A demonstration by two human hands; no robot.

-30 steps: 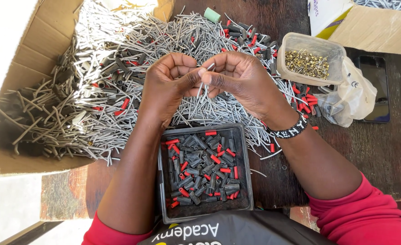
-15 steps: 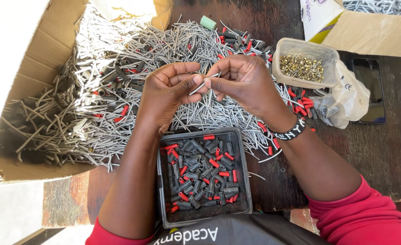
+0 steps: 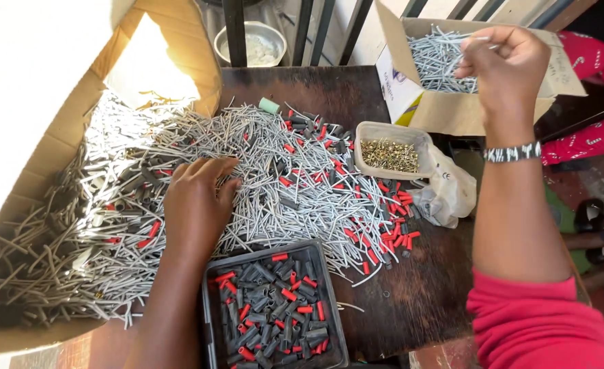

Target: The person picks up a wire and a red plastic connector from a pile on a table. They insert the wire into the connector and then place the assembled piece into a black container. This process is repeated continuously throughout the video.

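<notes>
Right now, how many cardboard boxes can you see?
2. One big open cardboard box lies at the left, spilling grey sticks onto the table. A smaller box sits at the top right, under the right hand.

The person is wearing a red top whose sleeve (image 3: pixel 541 321) is showing at the right upper arm, leaving both forearms bare. A beaded black-and-white band (image 3: pixel 513 152) is circling the right wrist; the left hand (image 3: pixel 196 205) and right hand (image 3: pixel 503 65) are wearing no gloves.
</notes>
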